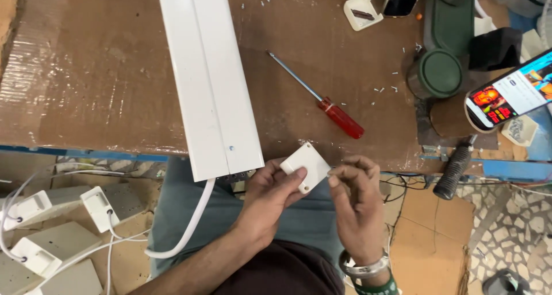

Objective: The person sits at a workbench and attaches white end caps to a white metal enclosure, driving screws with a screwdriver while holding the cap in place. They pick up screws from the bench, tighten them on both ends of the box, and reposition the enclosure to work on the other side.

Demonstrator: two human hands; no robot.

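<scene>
Cap [306, 166], small, light, stiff plastic, probably slick: left hand [270, 197] pinches its 7 o'clock edge; right hand [355, 200], fingertips closed, holds nothing visible.

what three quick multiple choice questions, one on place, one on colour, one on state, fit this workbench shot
1. Where does the screwdriver lie?
A. on the brown bench top, right of the long white housing
B. on the floor
C. in the right hand

2. What colour is the screwdriver's handle?
A. blue
B. red
C. yellow

3. How is the small white square cap held?
A. lying loose on the bench
B. gripped in the left hand, with the right hand at its edge
C. screwed onto the housing

Answers: 1 A, it rests on the bench beside the housing; 2 B, the handle is clear red; 3 B, left fingers wrap it, right fingertips meet its edge.
</scene>
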